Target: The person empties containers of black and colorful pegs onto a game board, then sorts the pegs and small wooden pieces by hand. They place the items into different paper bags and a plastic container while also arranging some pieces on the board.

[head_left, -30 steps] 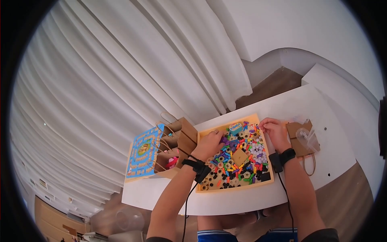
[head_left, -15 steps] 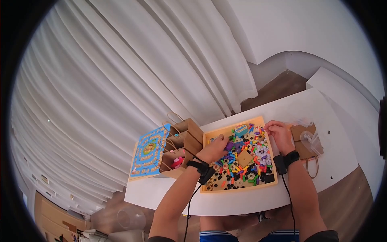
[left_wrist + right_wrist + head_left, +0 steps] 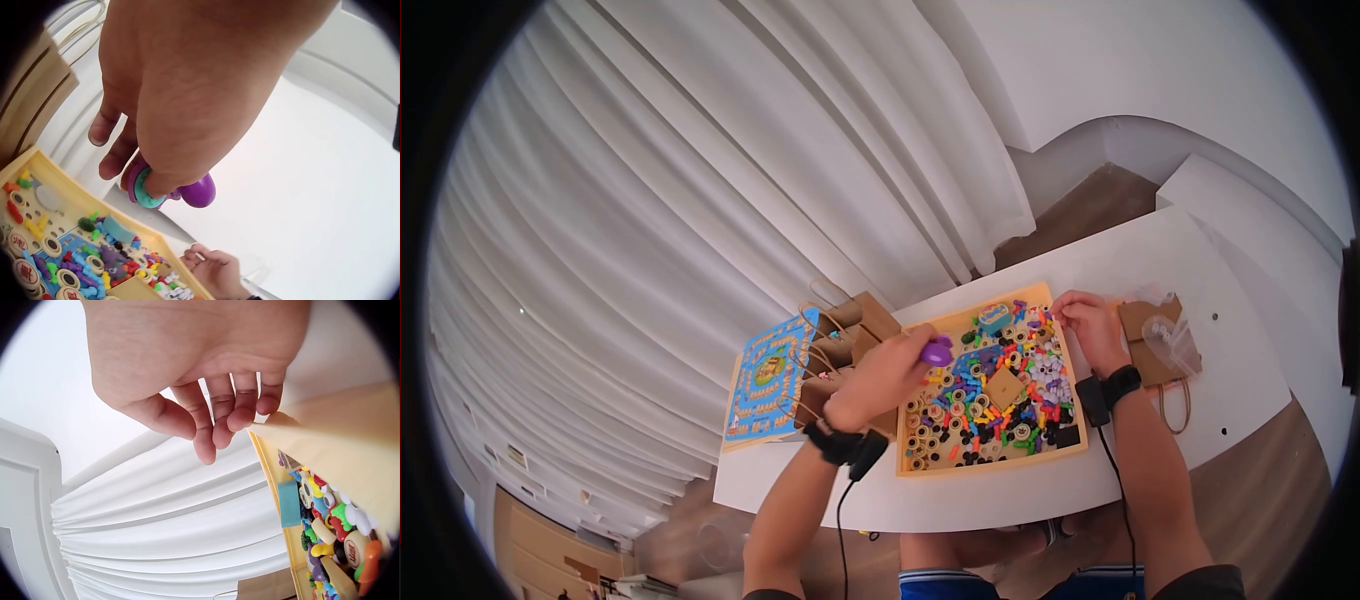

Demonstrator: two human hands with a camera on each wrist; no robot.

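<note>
In my left hand (image 3: 885, 378) is a small purple toy (image 3: 937, 350), pinched between thumb and fingers above the tray's left side. Seen from the left wrist, the toy has a rounded purple end (image 3: 199, 192) and a teal disc (image 3: 147, 194) under the thumb; its exact kind I cannot tell. Below lies a shallow wooden tray (image 3: 960, 467) full of mixed small pieces: round wooden chess discs, coloured pegs, white and black bits. My right hand (image 3: 1092, 328) hangs loosely curled at the tray's right rim, holding nothing.
Brown paper bags (image 3: 870, 318) with handles stand left of the tray, beside a blue printed board (image 3: 768, 370). Inside the tray are a teal box (image 3: 995, 318) and a square wooden piece (image 3: 1004, 388). To the right lie a flat paper bag (image 3: 1140, 318) and clear plastic (image 3: 1175, 350).
My left hand has lifted the purple toy out of the pile and carried it left, towards the paper bags. The right hand has stayed at the tray's right rim.
</note>
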